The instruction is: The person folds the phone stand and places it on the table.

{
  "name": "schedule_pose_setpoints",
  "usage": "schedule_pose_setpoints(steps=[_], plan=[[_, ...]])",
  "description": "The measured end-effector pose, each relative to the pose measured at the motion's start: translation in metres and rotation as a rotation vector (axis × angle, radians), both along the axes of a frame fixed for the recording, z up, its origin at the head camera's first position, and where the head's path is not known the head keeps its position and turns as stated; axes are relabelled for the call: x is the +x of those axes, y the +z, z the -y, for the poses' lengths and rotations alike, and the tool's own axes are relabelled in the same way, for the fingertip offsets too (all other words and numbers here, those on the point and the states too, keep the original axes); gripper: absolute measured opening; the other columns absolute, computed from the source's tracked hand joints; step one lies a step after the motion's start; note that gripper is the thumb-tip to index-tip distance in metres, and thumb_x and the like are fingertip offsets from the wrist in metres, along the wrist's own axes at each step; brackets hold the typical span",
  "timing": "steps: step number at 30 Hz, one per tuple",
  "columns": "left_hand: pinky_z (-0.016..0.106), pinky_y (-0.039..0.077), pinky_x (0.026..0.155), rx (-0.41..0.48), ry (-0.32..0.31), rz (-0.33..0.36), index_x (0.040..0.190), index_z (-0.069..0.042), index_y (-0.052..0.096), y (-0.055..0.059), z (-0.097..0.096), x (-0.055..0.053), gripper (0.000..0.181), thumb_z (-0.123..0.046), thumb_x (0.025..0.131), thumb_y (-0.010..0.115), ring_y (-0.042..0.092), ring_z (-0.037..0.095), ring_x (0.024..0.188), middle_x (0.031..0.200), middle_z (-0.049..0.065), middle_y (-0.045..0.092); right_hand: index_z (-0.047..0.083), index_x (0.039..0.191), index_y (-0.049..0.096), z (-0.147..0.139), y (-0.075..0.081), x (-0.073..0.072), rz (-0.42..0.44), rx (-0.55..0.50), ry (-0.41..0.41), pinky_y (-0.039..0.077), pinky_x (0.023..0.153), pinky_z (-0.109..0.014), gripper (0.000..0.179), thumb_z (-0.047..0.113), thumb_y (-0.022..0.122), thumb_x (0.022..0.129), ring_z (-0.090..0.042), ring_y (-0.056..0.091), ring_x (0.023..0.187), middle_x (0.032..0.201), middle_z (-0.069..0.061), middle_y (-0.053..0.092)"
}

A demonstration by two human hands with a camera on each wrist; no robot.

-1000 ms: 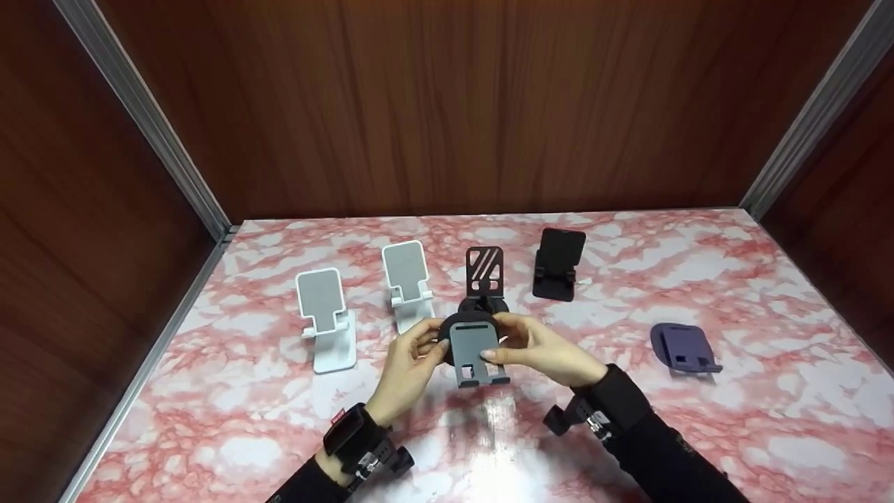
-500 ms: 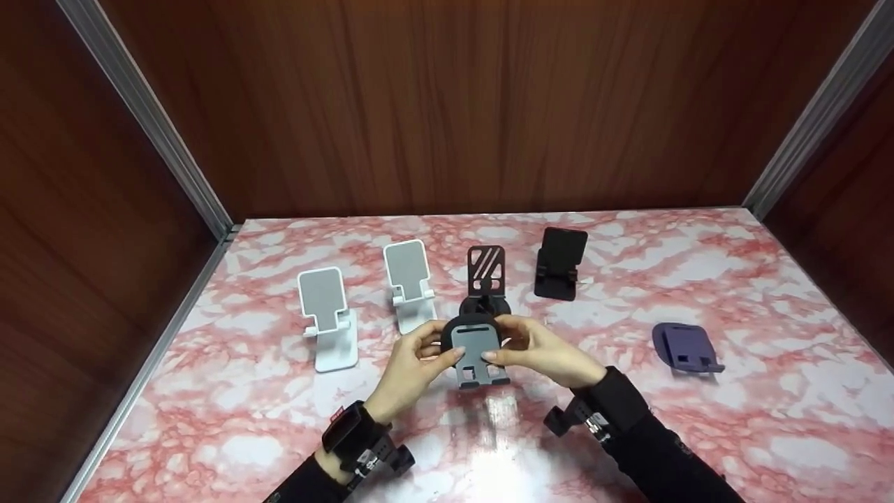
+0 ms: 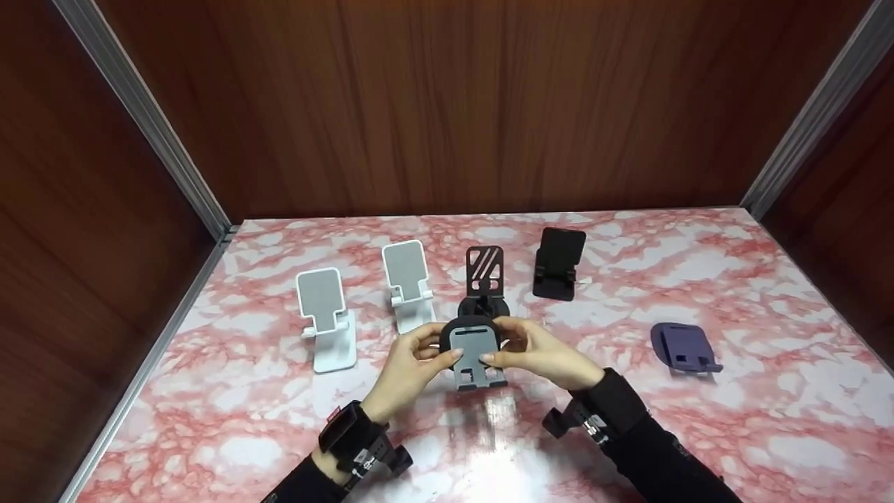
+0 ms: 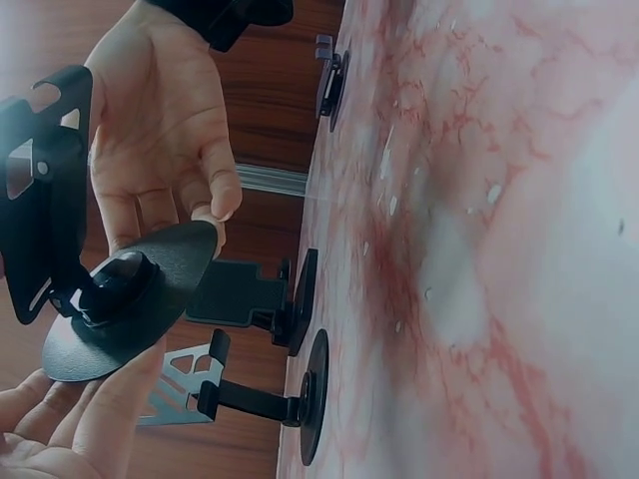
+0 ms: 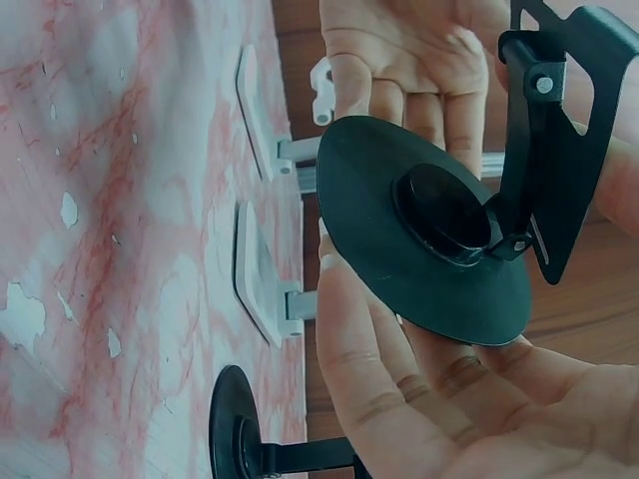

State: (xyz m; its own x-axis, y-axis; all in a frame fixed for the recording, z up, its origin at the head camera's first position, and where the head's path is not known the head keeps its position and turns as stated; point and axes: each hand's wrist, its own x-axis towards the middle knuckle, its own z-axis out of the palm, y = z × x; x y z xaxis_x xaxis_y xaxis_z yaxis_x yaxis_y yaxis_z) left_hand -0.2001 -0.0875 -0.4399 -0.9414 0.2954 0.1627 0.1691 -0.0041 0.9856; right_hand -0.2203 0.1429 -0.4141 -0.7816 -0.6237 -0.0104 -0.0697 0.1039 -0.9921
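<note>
Both hands hold a dark grey phone stand [image 3: 473, 344] above the table, its slotted plate facing up in the head view. My left hand [image 3: 412, 360] grips its left side, thumb on the plate and fingers at the round base. On the other side my right hand [image 3: 548, 355] holds it the same way, with its thumb on the plate too. From below, the right wrist view shows the round base [image 5: 364, 215] with a hinged arm [image 5: 519, 150] joining it to the plate. The fingers lie along the base's rim.
Behind the hands stand two white phone stands [image 3: 325, 300] [image 3: 406, 269], a black slotted stand [image 3: 485, 274] and a black stand [image 3: 559, 262]. A folded purple stand [image 3: 688, 347] lies at the right. Wood-grain panels [image 3: 489, 105] border the marbled table [image 3: 230, 405].
My left thumb has moved inward from the edge of the stand onto its plate. The stand has tilted slightly; the right hand has hardly moved.
</note>
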Motion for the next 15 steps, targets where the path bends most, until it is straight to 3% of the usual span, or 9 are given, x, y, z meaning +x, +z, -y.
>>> schedule_pose_setpoints(steps=[9, 15], plan=[[0.034, 0.058, 0.08, 0.015, -0.02, 0.023, 0.121, 0.007, 0.059, -0.0012, 0.0003, 0.0, 0.04, -0.009, 0.087, 0.072, 0.068, 0.029, 0.094, 0.108, 0.019, 0.068, -0.012, 0.129, 0.046, -0.0004, -0.0016, 0.0004, -0.033, 0.01, 0.012, 0.055, 0.084, -0.033, 0.05, 0.01, 0.068, 0.09, -0.024, 0.06, 0.095, 0.108, -0.013, 0.062], [0.035, 0.058, 0.079, 0.032, -0.031, 0.026, 0.121, 0.008, 0.058, -0.0015, 0.0002, -0.0012, 0.039, -0.007, 0.087, 0.071, 0.069, 0.031, 0.093, 0.107, 0.02, 0.068, -0.012, 0.131, 0.044, -0.0002, -0.0008, 0.0003, -0.018, 0.012, 0.006, 0.053, 0.089, -0.043, 0.052, 0.009, 0.068, 0.09, -0.025, 0.06, 0.097, 0.109, -0.014, 0.062]])
